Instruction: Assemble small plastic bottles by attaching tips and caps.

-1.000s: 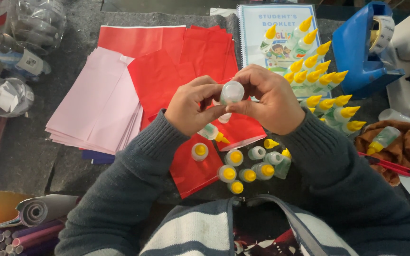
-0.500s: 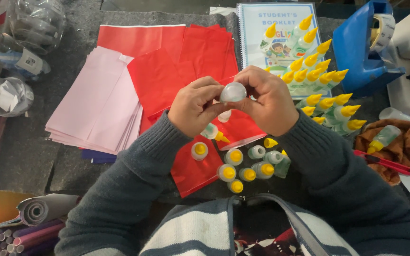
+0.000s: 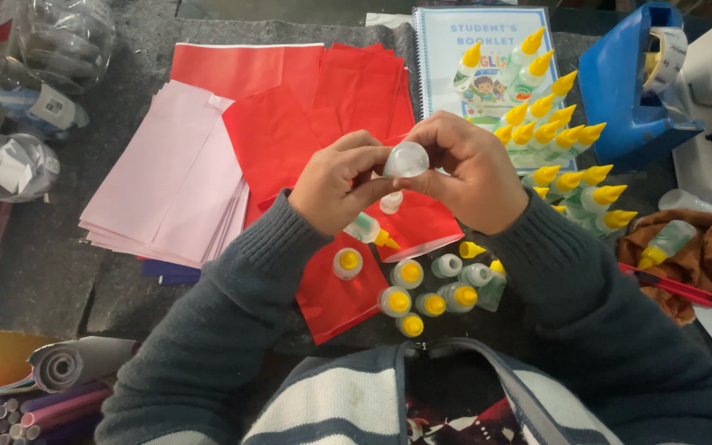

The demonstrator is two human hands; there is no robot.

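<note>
I note a translucent, smooth plastic bottle [image 3: 406,159] with glossy yellow plastic caps [image 3: 411,273] nearby, matt red paper sheets [image 3: 290,124], matt pink paper [image 3: 166,189], rough grey felt-like table cloth [image 3: 51,264], and a glossy blue plastic dispenser [image 3: 620,91].

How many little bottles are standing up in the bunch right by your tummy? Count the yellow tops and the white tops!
Yellow-topped bottles: 6
White-topped bottles: 2
Total: 8
</note>
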